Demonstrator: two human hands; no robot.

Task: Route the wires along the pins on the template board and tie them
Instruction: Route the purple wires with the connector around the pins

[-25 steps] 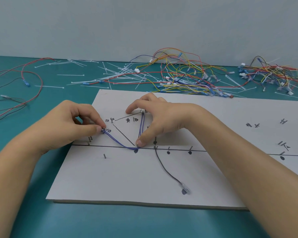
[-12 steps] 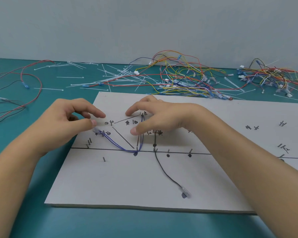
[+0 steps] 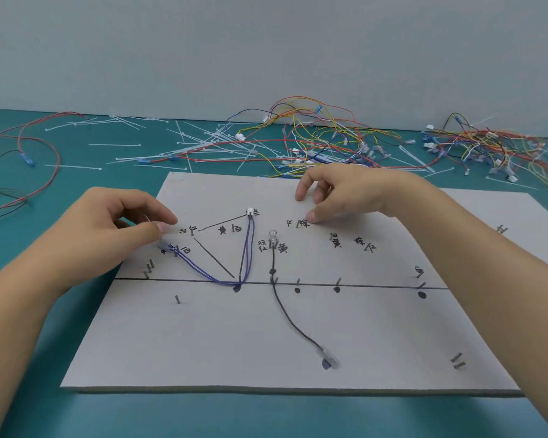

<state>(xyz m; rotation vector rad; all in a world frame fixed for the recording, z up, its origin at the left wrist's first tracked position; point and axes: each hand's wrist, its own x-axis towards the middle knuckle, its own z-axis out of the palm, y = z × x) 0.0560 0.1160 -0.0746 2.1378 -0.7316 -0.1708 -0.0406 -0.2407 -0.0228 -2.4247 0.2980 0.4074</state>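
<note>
Two empty hands with loose fingers, left hand just above one end of the blue wire, right hand off to the wire's right

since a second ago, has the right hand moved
Yes: the right hand has shifted right across the board, away from the white connector.

left grip: hovering palm-down; fingers curling loosely, thumb lying beside forefinger | right grip: hovering palm-down; fingers drooping loosely
</note>
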